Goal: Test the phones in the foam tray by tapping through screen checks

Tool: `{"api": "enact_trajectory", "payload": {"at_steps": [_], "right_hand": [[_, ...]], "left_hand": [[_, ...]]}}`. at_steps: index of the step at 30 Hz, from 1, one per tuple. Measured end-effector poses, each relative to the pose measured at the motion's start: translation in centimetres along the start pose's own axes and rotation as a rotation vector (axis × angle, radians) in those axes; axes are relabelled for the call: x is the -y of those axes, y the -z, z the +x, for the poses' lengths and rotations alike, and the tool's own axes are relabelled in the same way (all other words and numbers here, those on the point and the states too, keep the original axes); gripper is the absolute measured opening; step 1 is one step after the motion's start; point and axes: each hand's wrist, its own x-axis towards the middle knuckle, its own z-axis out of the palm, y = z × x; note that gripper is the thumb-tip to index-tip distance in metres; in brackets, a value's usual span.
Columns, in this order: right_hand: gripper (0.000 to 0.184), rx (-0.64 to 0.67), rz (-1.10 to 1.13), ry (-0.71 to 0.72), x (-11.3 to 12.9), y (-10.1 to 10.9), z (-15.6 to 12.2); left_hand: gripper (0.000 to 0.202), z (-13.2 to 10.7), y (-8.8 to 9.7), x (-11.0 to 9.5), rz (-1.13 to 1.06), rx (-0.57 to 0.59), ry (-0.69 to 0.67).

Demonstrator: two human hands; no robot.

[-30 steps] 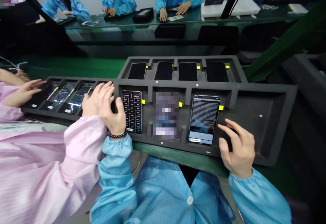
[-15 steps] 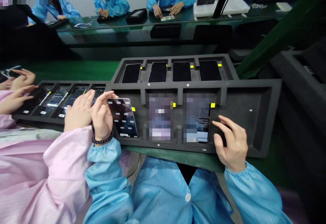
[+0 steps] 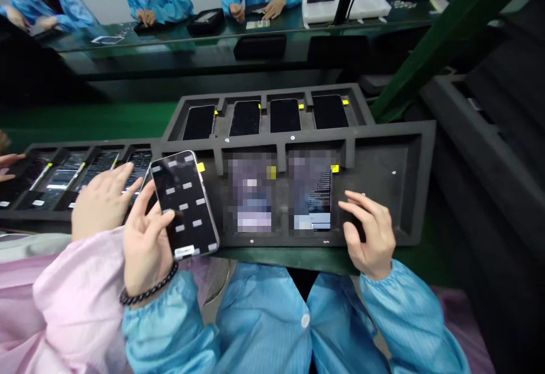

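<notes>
My left hand [image 3: 147,238] grips a smartphone [image 3: 185,204] by its left edge, thumb over the screen. The dark screen shows small pale labels, and a yellow tab [image 3: 200,167] sticks out at its upper right. The phone is tilted above the left end of a black foam tray [image 3: 315,242]. Two more lit phones lie in this tray: a middle phone [image 3: 254,204] and a right phone [image 3: 320,204], each with a yellow tab. Over the tray's right part, beside the right phone, my right hand [image 3: 370,232] hovers with fingers apart, holding nothing.
Behind stands a second foam tray [image 3: 264,135] with several dark phones. At left, a co-worker's hand [image 3: 100,198] in a pink sleeve is close to my left hand, over another phone tray [image 3: 63,214]. A green post [image 3: 426,50] slants at right. People in blue work across a bench.
My left hand has lifted the smartphone out of the tray's left compartment, towards me, and the thumb now lies on its screen. My right hand stays open. The whole view has shifted slightly.
</notes>
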Motion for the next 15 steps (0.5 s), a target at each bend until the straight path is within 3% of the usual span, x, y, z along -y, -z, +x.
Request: {"api": "enact_trajectory", "payload": {"at_steps": [2,4,7,11,15], "right_hand": [[0.033,0.051,0.201,-0.116,2.3,0.0,-0.2],[0.038,0.188,0.498,-0.282,4.9,-0.3,-0.3],[0.072,0.297,0.85,-0.458,8.0,-1.3,-0.4],[0.076,0.186,0.901,-0.626,9.1,-1.9,-0.5],[0.078,0.093,0.937,-0.73,8.6,-1.5,-0.9]], "left_hand": [[0.058,-2.3,-1.7,-1.6,-0.054,0.016,0.07],[0.058,-4.7,-4.1,-2.6,-0.146,0.111,0.158],[0.06,-8.1,-8.4,-2.8,-0.271,0.324,0.325],[0.059,-11.6,-12.2,-2.0,-0.402,0.38,0.492],[0.074,-12.9,-12.9,-1.8,-0.545,0.516,0.723]]}}
